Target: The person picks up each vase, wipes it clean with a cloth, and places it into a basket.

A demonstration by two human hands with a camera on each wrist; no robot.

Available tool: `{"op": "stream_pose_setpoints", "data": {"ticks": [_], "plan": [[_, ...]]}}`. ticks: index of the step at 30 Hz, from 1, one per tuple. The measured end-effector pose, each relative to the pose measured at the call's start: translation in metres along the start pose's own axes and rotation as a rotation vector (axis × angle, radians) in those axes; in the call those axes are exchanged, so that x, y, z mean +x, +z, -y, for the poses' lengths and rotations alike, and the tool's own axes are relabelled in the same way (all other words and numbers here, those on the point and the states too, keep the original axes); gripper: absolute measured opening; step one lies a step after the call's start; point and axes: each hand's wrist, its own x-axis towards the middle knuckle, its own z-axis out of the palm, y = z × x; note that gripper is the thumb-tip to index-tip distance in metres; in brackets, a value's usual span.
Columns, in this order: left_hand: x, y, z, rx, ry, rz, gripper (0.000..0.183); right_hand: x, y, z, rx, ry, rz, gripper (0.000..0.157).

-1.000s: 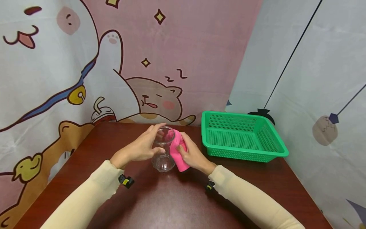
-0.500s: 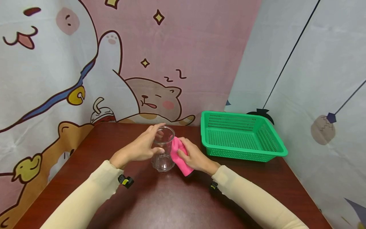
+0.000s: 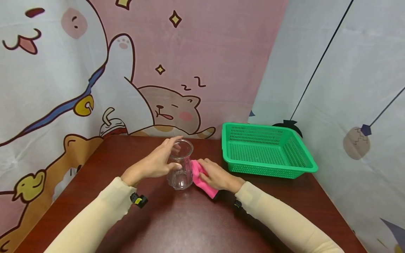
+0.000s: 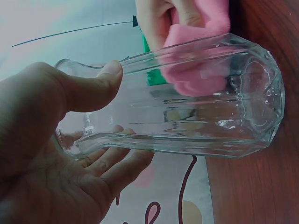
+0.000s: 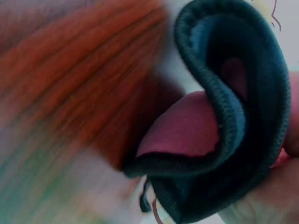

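Observation:
A clear glass vase point(image 3: 180, 174) with a flared rim stands upright on the brown table. My left hand point(image 3: 153, 163) grips it around the neck; in the left wrist view the thumb lies along one side of the vase point(image 4: 187, 116) and the fingers on the other. Bunched in my right hand point(image 3: 218, 175) is a pink cloth point(image 3: 202, 183), held against the lower right side of the glass. Close up in the right wrist view, the folded cloth point(image 5: 187, 126) has a dark edge and hides most of that hand.
A green plastic basket point(image 3: 267, 168) with perforated walls sits at the back right of the table point(image 3: 190, 225). Behind and beside the table hang curtains point(image 3: 221, 63) printed with cartoon animals.
The right hand and pink cloth have slid down the vase's right side, from near the rim to the lower body. The left hand and vase stay in place.

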Motion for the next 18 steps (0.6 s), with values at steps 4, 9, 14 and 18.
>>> {"op": "stream_pose_setpoints", "data": {"ticks": [4, 9, 14, 18], "plan": [[-0.0004, -0.0005, 0.0003, -0.004, -0.004, 0.008, 0.1, 0.0008, 0.0008, -0.0007, -0.039, -0.013, 0.022, 0.041], [-0.0007, -0.0012, 0.0004, -0.003, -0.009, 0.004, 0.101, 0.002, 0.0037, -0.0028, -0.024, -0.012, 0.015, 0.044], [-0.0005, -0.0006, 0.001, -0.006, -0.01, 0.006, 0.101, 0.0022, 0.0063, -0.0034, 0.01, -0.005, -0.012, 0.045], [0.0003, -0.0001, 0.0006, -0.007, -0.009, 0.01, 0.1, 0.0023, 0.0066, -0.0037, 0.043, -0.004, -0.035, 0.044]]}}
